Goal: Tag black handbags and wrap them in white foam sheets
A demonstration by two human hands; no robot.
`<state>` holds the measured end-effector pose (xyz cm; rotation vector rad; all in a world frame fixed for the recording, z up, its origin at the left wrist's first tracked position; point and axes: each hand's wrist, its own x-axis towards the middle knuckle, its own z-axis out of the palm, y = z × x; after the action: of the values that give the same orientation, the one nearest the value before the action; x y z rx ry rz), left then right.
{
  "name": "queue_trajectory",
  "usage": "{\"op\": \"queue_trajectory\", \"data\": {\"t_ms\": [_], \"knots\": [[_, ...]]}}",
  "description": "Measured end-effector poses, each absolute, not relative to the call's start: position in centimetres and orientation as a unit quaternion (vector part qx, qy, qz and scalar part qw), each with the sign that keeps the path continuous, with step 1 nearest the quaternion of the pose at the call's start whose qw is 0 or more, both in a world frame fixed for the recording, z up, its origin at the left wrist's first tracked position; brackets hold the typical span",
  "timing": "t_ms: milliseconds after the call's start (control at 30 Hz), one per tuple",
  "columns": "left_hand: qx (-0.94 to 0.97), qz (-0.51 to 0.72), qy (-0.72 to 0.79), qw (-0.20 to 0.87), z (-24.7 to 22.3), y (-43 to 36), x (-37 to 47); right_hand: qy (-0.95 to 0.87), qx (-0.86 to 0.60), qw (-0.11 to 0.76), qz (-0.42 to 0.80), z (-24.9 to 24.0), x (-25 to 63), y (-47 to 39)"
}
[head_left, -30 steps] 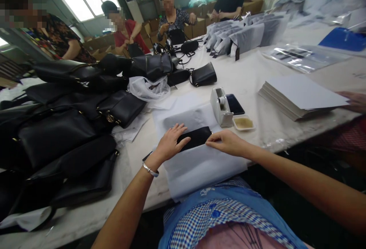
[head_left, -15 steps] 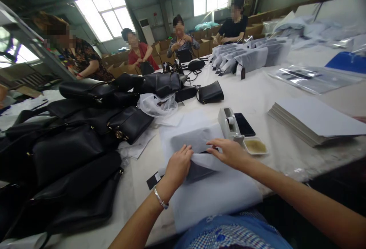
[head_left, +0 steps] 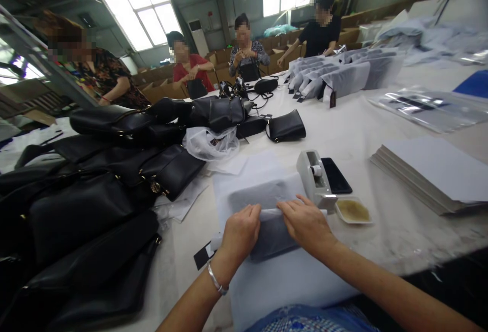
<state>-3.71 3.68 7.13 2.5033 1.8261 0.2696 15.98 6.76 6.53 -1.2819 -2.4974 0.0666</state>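
Observation:
Thin white wrapping paper (head_left: 285, 283) lies in front of me, folded around a dark, flat-looking item (head_left: 272, 240) that shows through it, probably a bag but veiled by the paper. My left hand (head_left: 241, 233) is closed, its fingertips pinching the folded edge of the paper. Opposite it, my right hand (head_left: 307, 222) pinches the same edge, a short gap away. A black tag (head_left: 202, 255) sticks out to the left of the wrapped item. Just beyond my right hand stand a pale tape dispenser (head_left: 314, 177) and a shallow dish (head_left: 354, 211) with a yellowish sponge-like pad.
Black handbags (head_left: 84, 205) are heaped at left. A phone (head_left: 336, 175) lies beside the dispenser. Stacked white boards (head_left: 430, 169) and clear plastic bags (head_left: 430, 106) are at right. Wrapped bags (head_left: 346, 78) stand in rows at the back, where several people work across the table.
My right hand has come down onto the paper's edge and now pinches it. The paper's upper flap has been drawn over the dark item. The view has shifted slightly.

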Motion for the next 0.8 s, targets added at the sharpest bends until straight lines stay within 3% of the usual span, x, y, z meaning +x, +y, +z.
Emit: {"op": "queue_trajectory", "data": {"t_ms": [433, 800], "knots": [[0.769, 0.145, 0.622, 0.016, 5.8, 5.5, -7.4, -0.86, -0.456, 0.221, 0.061, 3.8, 16.3, 10.2], [0.771, 0.27, 0.567, -0.109, 3.8, 3.6, -4.0, -0.846, -0.496, 0.19, 0.052, 3.6, 16.3, 11.4]]}}
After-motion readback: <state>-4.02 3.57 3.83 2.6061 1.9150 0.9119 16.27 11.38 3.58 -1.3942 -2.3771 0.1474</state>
